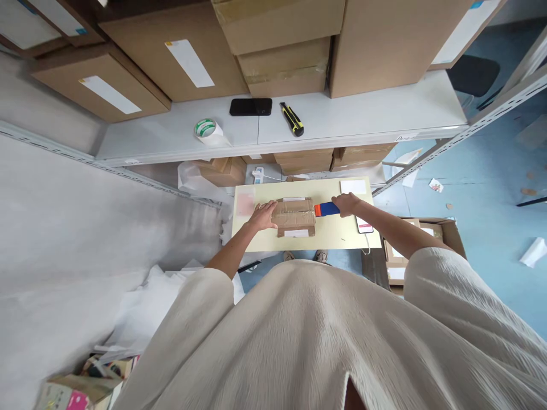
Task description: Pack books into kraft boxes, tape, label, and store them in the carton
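Observation:
A small cardboard box (299,216) lies on the pale yellow table (256,242), with a shiny strip across its middle and white labels along its far and near sides. At its left end, my left hand (264,216) rests against the cardboard with fingers spread. My right hand (347,204) is wrapped round a blue tool with an orange end (328,209). That orange end meets or nearly meets the box's right edge; the tool's exact kind cannot be made out. Close to my right wrist lies a phone with a lit screen (364,225), a white cable attached.
Above the table, a grey shelf (359,117) carries large cardboard boxes (282,62), a tape roll (205,128), a black phone (250,106) and a yellow-black utility knife (292,119). An open carton (453,236) stands right. White sheeting (149,302) is heaped left.

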`<move>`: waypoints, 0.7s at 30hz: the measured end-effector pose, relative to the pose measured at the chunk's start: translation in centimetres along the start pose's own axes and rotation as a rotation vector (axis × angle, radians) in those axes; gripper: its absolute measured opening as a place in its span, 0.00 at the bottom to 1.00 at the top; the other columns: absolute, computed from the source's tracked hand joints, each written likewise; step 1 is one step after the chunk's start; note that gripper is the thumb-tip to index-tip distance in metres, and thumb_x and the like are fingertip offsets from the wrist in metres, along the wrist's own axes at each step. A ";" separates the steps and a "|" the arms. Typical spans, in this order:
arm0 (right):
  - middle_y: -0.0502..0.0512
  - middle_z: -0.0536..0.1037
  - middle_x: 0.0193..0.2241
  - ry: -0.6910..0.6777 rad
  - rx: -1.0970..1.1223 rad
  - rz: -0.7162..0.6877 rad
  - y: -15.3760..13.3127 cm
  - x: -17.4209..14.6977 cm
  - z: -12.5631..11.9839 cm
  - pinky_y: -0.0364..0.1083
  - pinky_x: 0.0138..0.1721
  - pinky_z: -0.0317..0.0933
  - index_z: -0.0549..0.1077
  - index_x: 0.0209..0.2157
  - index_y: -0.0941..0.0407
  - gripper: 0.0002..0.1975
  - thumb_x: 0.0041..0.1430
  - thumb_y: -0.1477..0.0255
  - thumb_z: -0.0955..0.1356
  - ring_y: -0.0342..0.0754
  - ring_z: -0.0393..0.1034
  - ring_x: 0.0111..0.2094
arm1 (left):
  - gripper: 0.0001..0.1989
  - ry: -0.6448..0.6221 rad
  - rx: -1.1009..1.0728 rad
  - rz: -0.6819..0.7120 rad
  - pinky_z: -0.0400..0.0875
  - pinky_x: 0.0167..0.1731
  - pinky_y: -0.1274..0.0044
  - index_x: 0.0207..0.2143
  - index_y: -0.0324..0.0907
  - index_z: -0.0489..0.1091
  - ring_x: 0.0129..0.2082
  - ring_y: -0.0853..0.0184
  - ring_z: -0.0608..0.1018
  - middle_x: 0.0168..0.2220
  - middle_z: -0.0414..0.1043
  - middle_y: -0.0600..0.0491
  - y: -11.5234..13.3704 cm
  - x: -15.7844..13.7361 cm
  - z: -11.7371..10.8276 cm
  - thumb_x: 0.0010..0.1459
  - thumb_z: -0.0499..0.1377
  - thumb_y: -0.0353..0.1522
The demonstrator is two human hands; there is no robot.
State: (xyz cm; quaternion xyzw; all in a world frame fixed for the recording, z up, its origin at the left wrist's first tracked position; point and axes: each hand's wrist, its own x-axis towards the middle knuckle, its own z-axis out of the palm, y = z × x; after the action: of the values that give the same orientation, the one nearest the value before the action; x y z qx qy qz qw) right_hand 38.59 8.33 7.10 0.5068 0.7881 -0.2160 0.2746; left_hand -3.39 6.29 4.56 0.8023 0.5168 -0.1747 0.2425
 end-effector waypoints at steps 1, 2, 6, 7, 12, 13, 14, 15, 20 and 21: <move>0.72 0.85 0.54 0.013 0.004 0.003 -0.1 0.0 -0.1 0.60 0.60 0.67 0.75 0.60 0.57 0.32 0.54 0.75 0.80 0.69 0.81 0.57 | 0.69 0.003 0.002 0.002 0.46 0.81 0.51 0.87 0.53 0.36 0.84 0.42 0.57 0.86 0.45 0.39 0.0 0.0 -0.1 0.57 0.77 0.48; 0.72 0.85 0.54 0.030 0.011 0.009 -0.3 -0.1 -0.2 0.61 0.61 0.65 0.75 0.59 0.57 0.31 0.53 0.74 0.80 0.70 0.81 0.57 | 0.69 0.005 0.006 0.002 0.46 0.81 0.51 0.87 0.54 0.36 0.84 0.42 0.57 0.86 0.45 0.39 0.0 0.0 -0.1 0.57 0.77 0.48; 0.72 0.86 0.51 0.053 0.033 0.045 -1.7 -0.2 -0.2 0.61 0.62 0.63 0.77 0.56 0.56 0.30 0.50 0.74 0.81 0.71 0.81 0.57 | 0.69 0.014 0.016 -0.001 0.46 0.82 0.50 0.87 0.55 0.36 0.83 0.41 0.57 0.86 0.46 0.40 0.0 0.0 -0.2 0.56 0.77 0.48; 0.71 0.86 0.50 0.036 0.022 0.053 -2.1 -0.2 0.0 0.61 0.61 0.63 0.78 0.55 0.55 0.30 0.50 0.74 0.81 0.72 0.81 0.57 | 0.69 0.014 0.018 -0.001 0.46 0.81 0.50 0.87 0.55 0.36 0.83 0.41 0.57 0.86 0.46 0.40 0.0 0.0 -0.1 0.56 0.77 0.47; 0.70 0.86 0.48 -0.004 0.020 0.032 -3.1 -0.3 1.0 0.59 0.58 0.65 0.78 0.57 0.56 0.29 0.54 0.68 0.80 0.69 0.83 0.53 | 0.69 0.007 0.012 -0.006 0.46 0.81 0.50 0.87 0.54 0.38 0.84 0.44 0.56 0.86 0.46 0.38 0.0 0.0 0.0 0.55 0.78 0.46; 0.70 0.86 0.48 -0.002 0.042 0.044 -2.9 -0.3 1.2 0.59 0.58 0.66 0.77 0.58 0.56 0.29 0.55 0.65 0.80 0.68 0.84 0.52 | 0.69 0.006 0.008 -0.006 0.46 0.81 0.50 0.86 0.53 0.39 0.84 0.44 0.56 0.86 0.45 0.38 0.0 0.0 0.1 0.55 0.78 0.45; 0.70 0.86 0.47 -0.005 0.068 0.067 -2.6 -0.4 1.4 0.59 0.58 0.66 0.77 0.58 0.56 0.31 0.56 0.62 0.80 0.68 0.84 0.52 | 0.69 0.006 0.003 -0.004 0.45 0.81 0.50 0.86 0.52 0.39 0.84 0.44 0.56 0.86 0.45 0.37 -0.1 0.1 0.1 0.55 0.78 0.45; 0.70 0.86 0.47 -0.016 0.100 0.094 -2.3 -0.5 1.5 0.58 0.57 0.67 0.76 0.59 0.57 0.32 0.57 0.58 0.80 0.67 0.84 0.51 | 0.69 0.007 -0.002 -0.001 0.45 0.81 0.50 0.86 0.52 0.40 0.84 0.44 0.56 0.86 0.44 0.37 -0.1 0.1 0.1 0.55 0.78 0.46; 0.73 0.86 0.50 -0.023 0.316 0.285 -0.6 -1.0 2.7 0.53 0.52 0.69 0.75 0.59 0.59 0.36 0.71 0.41 0.69 0.65 0.83 0.51 | 0.69 0.018 -0.028 0.021 0.45 0.81 0.50 0.86 0.53 0.40 0.84 0.43 0.55 0.86 0.44 0.37 -0.4 0.3 0.4 0.55 0.78 0.52; 0.75 0.85 0.51 -0.015 0.358 0.320 -0.5 -1.2 3.1 0.53 0.50 0.69 0.75 0.60 0.60 0.35 0.75 0.42 0.64 0.64 0.83 0.51 | 0.69 0.021 -0.030 0.027 0.46 0.81 0.50 0.86 0.53 0.40 0.85 0.43 0.54 0.86 0.44 0.37 -0.5 0.3 0.5 0.56 0.77 0.52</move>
State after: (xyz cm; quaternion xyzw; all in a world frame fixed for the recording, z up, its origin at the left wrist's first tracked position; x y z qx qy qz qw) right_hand 39.23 5.42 5.53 0.6643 0.6449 -0.3095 0.2169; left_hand -3.72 6.41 3.87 0.8072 0.5109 -0.1554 0.2514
